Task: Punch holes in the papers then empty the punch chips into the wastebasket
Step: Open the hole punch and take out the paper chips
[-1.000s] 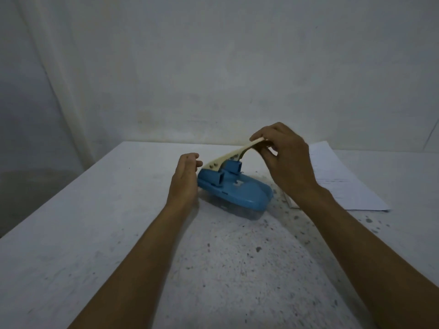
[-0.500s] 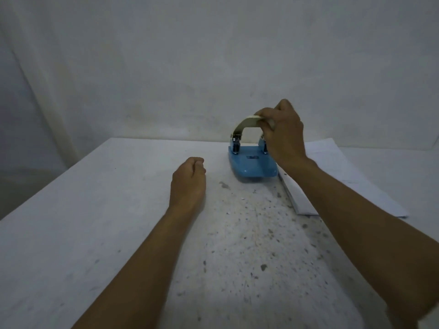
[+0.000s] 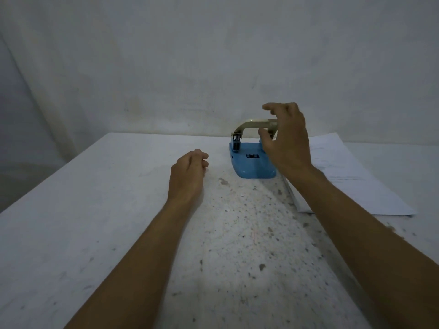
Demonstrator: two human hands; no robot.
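Observation:
A blue hole punch (image 3: 251, 166) with a cream lever stands upright on the white table (image 3: 71, 222), near its far edge. My right hand (image 3: 286, 141) hovers at the lever's right end with fingers spread apart, holding nothing. My left hand (image 3: 187, 176) rests on the table to the left of the punch, loosely curled and empty. A stack of white papers (image 3: 344, 176) lies flat to the right of the punch, partly hidden by my right forearm.
The table surface in front of the punch is speckled with small dark spots and a few paper chips (image 3: 237, 198). A plain wall (image 3: 213, 55) rises right behind the table. No wastebasket is in view.
The punch went from tilted in both hands to standing on the table farther back. My left hand let go first and settled on the table; my right hand has now opened off the lever.

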